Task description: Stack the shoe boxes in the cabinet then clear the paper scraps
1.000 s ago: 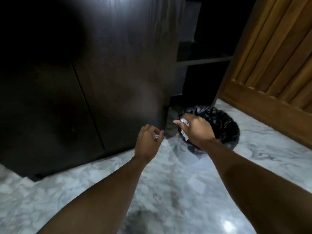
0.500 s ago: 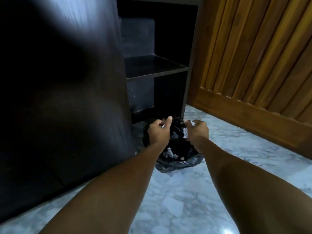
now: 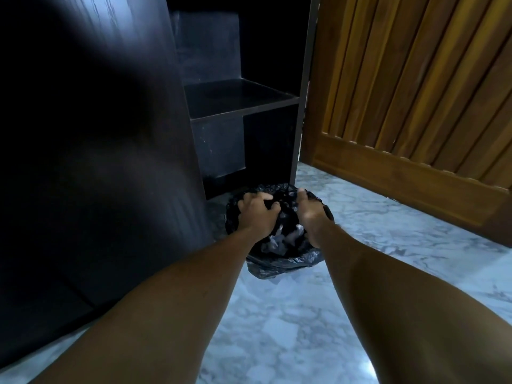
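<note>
While my left hand (image 3: 256, 216) and right hand (image 3: 311, 214) are both clenched on the rim of the black bin bag (image 3: 282, 263), the white paper scraps (image 3: 279, 239) lie inside it, between and just below my hands. Thin, slippery plastic and featherlight paper: I judge bunching the rim gives the surest hold.

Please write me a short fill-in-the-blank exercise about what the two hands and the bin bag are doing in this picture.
1. Both hands grip the rim of a ____ plastic bin bag.
2. The crumpled paper scraps lie ____ the bag.
3. The left hand and right hand work over a ____ floor.
4. The door to the right is made of ____.

Missing words: black; inside; marble; wood
</note>
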`<state>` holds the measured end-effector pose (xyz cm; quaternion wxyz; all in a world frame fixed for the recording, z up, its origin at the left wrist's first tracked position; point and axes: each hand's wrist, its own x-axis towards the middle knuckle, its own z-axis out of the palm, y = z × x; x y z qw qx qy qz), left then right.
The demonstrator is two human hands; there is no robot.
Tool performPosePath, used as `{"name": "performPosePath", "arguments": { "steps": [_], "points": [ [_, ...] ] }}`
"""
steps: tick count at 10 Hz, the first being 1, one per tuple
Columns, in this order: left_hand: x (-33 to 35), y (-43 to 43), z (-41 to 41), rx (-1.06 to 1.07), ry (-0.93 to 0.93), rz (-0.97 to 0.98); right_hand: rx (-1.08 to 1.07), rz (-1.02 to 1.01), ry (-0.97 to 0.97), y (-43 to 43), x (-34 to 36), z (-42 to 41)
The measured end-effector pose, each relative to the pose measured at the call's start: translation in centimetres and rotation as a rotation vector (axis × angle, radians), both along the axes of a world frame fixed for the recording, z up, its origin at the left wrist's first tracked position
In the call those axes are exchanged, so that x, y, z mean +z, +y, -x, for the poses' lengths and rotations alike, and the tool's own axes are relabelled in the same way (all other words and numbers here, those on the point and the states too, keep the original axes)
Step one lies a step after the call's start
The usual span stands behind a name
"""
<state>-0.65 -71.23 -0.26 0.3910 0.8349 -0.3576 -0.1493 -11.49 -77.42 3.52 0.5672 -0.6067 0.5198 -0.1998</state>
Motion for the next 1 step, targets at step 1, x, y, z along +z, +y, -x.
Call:
{"name": "performPosePath", "arguments": {
  "steps": [1],
  "points": [
    [0.10,0.79,-0.72,-0.034,-0.116,-0.074,0.060,0.119,0.063,0.18,-0.63,0.35]
  ]
}}
